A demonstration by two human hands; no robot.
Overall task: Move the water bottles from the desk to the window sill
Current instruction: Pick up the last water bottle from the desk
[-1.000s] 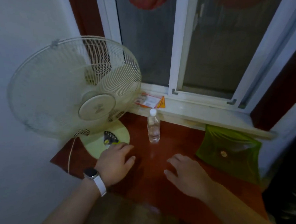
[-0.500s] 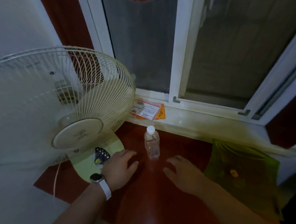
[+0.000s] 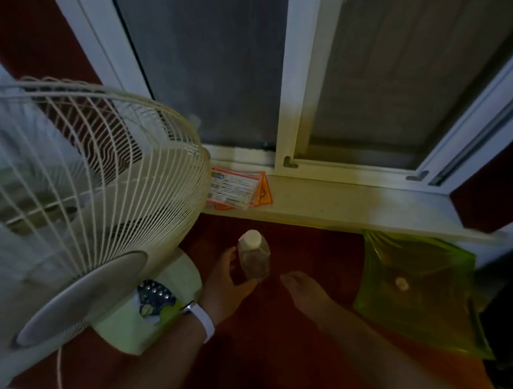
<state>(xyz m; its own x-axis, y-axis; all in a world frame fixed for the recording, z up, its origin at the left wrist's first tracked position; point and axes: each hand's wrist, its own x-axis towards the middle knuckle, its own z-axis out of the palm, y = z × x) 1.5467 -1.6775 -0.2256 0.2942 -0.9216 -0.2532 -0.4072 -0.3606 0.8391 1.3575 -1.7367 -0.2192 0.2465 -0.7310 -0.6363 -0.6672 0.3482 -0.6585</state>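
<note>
Red tabletop lies under a clear bottle; left hand curls its fingers round it; right hand is near, fingers loose, holding nothing; window sill behind.

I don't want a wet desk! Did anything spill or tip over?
Nothing spilled. The water bottle stands upright on the desk, cap on, with the left hand curling round it. The only untidy thing: the orange cards on the window sill lie fanned out, not squared up.
</note>
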